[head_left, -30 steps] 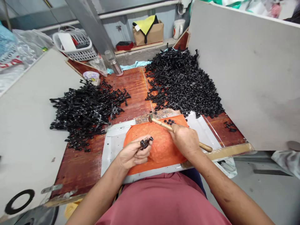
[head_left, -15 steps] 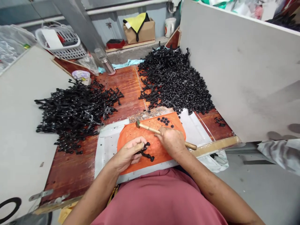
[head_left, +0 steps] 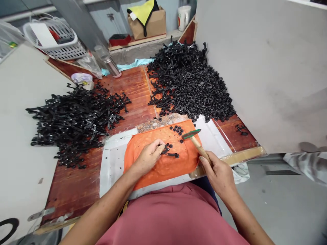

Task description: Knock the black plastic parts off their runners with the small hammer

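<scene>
As your left hand [head_left: 149, 156] pinches a black part [head_left: 170, 154], seemingly light, best held at its hand-side end, your right hand [head_left: 221, 174] grips a hammer [head_left: 197, 144].

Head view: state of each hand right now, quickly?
Left hand: closed, fingertips pinching a black part.
Right hand: closed around the hammer, gripping its wooden handle.

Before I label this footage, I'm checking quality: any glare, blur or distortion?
Head view: soft sheen on the reddish-brown wooden tabletop; head view: apparent wide-angle stretching around the white plastic basket; head view: no obvious blur on the wooden-handled hammer.
</scene>
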A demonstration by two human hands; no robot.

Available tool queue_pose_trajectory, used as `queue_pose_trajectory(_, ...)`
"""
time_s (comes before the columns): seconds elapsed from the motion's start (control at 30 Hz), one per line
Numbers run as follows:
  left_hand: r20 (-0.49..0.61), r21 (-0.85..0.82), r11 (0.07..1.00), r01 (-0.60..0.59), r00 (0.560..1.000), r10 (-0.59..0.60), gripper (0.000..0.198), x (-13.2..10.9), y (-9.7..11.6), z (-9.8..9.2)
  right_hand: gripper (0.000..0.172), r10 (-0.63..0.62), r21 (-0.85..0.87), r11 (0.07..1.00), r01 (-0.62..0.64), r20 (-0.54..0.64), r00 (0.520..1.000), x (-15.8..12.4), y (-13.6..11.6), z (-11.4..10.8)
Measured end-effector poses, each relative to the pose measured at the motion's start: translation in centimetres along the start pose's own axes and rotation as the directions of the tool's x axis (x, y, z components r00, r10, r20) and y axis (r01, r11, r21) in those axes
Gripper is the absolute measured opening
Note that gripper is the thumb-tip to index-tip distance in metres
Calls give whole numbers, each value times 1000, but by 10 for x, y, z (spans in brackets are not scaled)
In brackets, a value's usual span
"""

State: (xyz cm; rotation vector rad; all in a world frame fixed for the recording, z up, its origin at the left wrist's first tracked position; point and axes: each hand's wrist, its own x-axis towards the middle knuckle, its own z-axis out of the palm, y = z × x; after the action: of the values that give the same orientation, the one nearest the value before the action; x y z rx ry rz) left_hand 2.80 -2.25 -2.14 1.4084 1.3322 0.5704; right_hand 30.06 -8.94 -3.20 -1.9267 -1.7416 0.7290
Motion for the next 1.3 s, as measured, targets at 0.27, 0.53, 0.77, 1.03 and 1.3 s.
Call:
queue_pose_trajectory(0.27, -9, 74, 997, -18, 1000, 19, 25, 7, 1, 5, 41, 38, -40, 998, -38, 10, 999, -1, 4, 6)
queue_pose_trajectory(0.53, 2, 173, 985, -11, 1000, 11, 23, 6, 9, 5, 39, 39, -19, 999, -39, 0, 999, -2, 6, 7)
queue_pose_trajectory(0.77, 6, 275, 961, -20, 1000, 19, 19, 4, 15, 2, 40, 45, -18, 999, -45, 8, 999, -3, 5, 7)
queue_pose_trajectory(1.03, 33, 210, 975, -66, 998, 61, 21, 7, 8, 0, 38, 16, -25, 1000, -16, 3, 1000, -2, 3, 6)
queue_pose_trajectory(1.3, 78, -42, 999, 26, 997, -23, 29, 10, -8, -1, 36, 22, -64, 998, -21, 9, 1000, -1, 1, 4)
